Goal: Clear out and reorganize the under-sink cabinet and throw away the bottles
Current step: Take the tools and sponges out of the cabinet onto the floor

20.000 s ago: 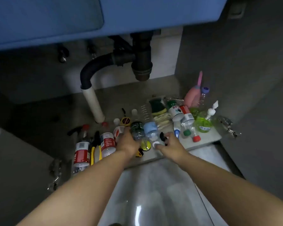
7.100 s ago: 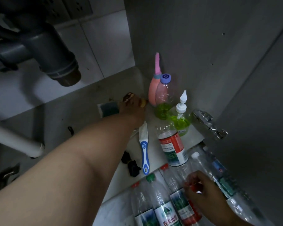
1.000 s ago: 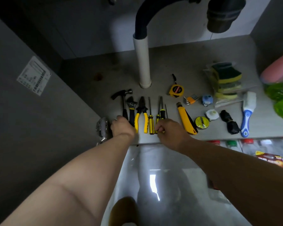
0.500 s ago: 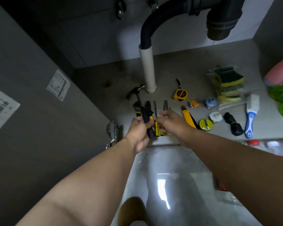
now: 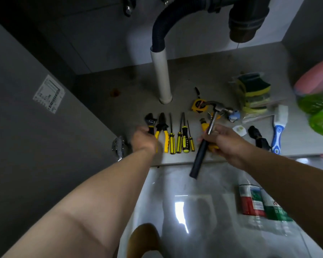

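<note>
Both bare forearms reach forward from the bottom of the view into the open under-sink cabinet. The right hand is clenched around the shaft of a claw hammer with a steel head and a black grip. The hammer is lifted above the grey cabinet floor and tilted, with the head up and away from the person, over the yellow tape measure, and the grip end pointing back over the cabinet edge. The left hand lies low at the left end of the tool row, with its fingers on the handle of a black adjustable wrench; this hand is blurred, so I cannot tell if it really grips the wrench or only touches it.

Just beside the wrench lie yellow-handled pliers and then four yellow and black screwdrivers, all side by side, tips pointing to the white drain pipe. To the right are a pack of green and yellow sponges and a blue and white brush.

The clear plastic bottles with red and green labels lie outside the cabinet on the glossy tiled floor, near the right forearm. Two bottles of green liquid stand at the cabinet's right edge.
</note>
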Demonstrator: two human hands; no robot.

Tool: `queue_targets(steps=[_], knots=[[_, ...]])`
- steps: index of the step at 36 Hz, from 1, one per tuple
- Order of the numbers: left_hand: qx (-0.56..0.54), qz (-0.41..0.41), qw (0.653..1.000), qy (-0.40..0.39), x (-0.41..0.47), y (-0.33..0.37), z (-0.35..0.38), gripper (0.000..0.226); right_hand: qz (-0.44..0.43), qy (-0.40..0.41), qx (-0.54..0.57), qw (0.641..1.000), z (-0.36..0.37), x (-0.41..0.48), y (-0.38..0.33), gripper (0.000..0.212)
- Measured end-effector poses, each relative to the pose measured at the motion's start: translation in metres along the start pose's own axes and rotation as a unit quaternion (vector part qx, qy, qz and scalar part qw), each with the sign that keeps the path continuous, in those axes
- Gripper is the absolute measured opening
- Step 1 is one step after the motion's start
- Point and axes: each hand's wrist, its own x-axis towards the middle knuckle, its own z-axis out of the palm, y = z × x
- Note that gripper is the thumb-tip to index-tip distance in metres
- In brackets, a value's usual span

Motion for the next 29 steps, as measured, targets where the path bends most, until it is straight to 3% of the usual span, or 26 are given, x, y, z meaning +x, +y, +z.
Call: queue_targets(steps=[5, 12, 17, 21, 29], knots=[[0.107, -0.030, 0.993, -0.050, 0.019, -0.029, 0.004, 0.028, 0.096, -0.193, -0.065, 0.974, -0.013, -0.013, 0.024, 0.010], [0.142, -0.011, 0.988, -0.059, 0.017, -0.031, 0.005, 0.025, 0.192, -0.307, -0.174, 0.916, -0.005, -0.031, 0.072, 0.023], [0.166, -0.040, 0.982, -0.084, 0.021, -0.024, 0.003, 0.032, 0.254, -0.273, -0.283, 0.884, 0.015, -0.037, 0.122, 0.018], [0.168, -0.038, 0.980, -0.097, 0.023, -0.024, 0.005, 0.024, 0.216, -0.194, -0.434, 0.853, 0.032, -0.032, 0.154, 0.014], [0.187, -0.052, 0.975, -0.105, 0.029, -0.027, 0.004, 0.039, 0.185, -0.059, -0.435, 0.880, 0.047, -0.017, 0.175, 0.022]])
